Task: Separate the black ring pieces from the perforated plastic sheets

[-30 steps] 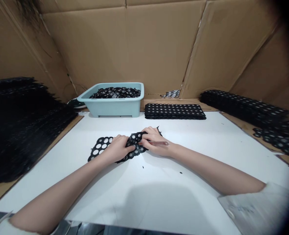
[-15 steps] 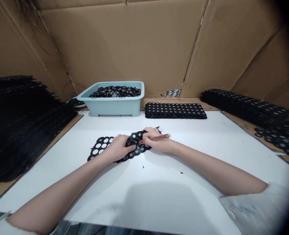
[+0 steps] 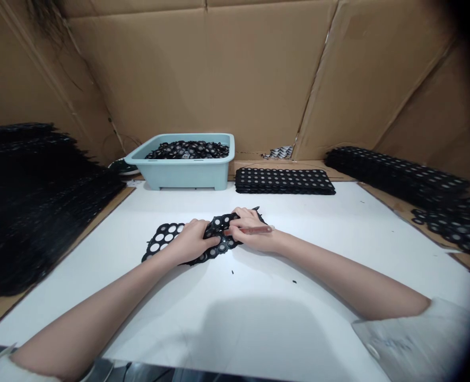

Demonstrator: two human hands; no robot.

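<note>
A black perforated sheet with rows of round rings lies on the white tabletop in front of me. My left hand grips its middle, the thumb pressed along the near side. At its right part, my right hand is closed around a slim tool with a reddish-brown handle. The handle points right toward my wrist, and the tool's front end sits among the rings beside my left thumb. I cannot make out its tip. Part of the sheet is hidden under both hands.
A light-blue tub full of loose black rings stands at the back. Right of it lies a stack of black sheets. More sheets are piled at the far right and left. Small black scraps dot the tabletop.
My right hand has turned slightly, and the tool's handle end has dipped a little toward me. My left hand and the sheet stay nearly where they were.
</note>
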